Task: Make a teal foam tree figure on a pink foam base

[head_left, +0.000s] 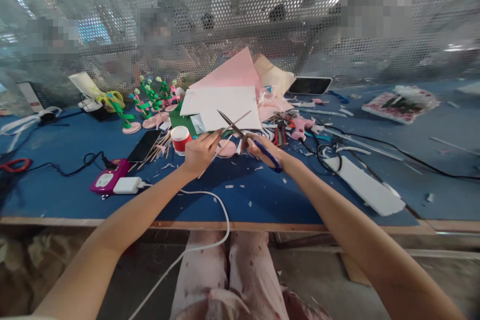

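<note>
My right hand (262, 149) grips blue-handled scissors (240, 132), their blades open and pointing up and left. My left hand (200, 152) pinches a thin wooden stick (240, 120) that runs between the scissor blades. Both hands hover over the blue table (243, 200), just in front of a round pink disc (227, 148) and a red and white cup (181, 139). White and pink paper sheets (225, 102) lie behind them.
Several small green and pink craft figures on pink bases (150, 105) stand at the back left. A dark phone (144, 145), a pink device (107, 180) with a white charger (127, 185), a pink glue gun (300, 127), black cables (375, 145), a white foam strip (367, 187) and scraps lie around.
</note>
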`<state>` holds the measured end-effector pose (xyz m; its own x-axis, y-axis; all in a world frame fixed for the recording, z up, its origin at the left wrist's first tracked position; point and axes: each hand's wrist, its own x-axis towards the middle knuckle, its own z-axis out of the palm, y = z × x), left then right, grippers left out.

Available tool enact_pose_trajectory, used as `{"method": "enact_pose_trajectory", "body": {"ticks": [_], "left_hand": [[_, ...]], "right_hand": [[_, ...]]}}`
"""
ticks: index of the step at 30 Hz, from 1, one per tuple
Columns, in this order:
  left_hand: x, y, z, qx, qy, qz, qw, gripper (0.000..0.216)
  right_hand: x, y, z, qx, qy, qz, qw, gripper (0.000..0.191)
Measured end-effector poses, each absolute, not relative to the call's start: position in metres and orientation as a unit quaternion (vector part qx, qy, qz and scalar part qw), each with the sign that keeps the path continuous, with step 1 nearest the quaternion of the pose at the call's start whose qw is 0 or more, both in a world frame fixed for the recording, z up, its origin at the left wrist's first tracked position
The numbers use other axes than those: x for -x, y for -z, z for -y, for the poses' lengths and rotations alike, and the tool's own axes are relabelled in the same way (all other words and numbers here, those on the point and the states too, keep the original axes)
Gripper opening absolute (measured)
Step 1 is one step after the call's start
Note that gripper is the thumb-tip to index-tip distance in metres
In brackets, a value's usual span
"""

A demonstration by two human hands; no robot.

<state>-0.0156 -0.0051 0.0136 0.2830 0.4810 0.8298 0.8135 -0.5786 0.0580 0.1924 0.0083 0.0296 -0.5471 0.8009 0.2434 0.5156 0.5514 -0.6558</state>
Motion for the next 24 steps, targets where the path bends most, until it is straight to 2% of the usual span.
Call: {"method": "enact_pose_trajectory", "body": {"ticks": [11, 18, 24], "left_hand": [[0.0152, -0.0133, 0.0054, 0.782, 0.429, 0.405, 0.200, 0.031], [0.0165, -0.0107, 0.0065, 0.793, 0.422, 0.392, 0.196, 0.031], [0.0166, -0.0110, 0.0072, 0.798, 0.420, 0.379, 0.208, 0.031]], "right_hand": [[-0.1912, -0.0313, -0.0048, 0.391, -0.260, 0.838, 0.278, 0.057], [-0.1886, -0.0317, -0.0025, 0.418, -0.171, 0.847, 0.280, 0.042], [-0.1859, -0.0380, -0.0010, 0.477, -0.111, 0.841, 0.233, 0.041]]}}
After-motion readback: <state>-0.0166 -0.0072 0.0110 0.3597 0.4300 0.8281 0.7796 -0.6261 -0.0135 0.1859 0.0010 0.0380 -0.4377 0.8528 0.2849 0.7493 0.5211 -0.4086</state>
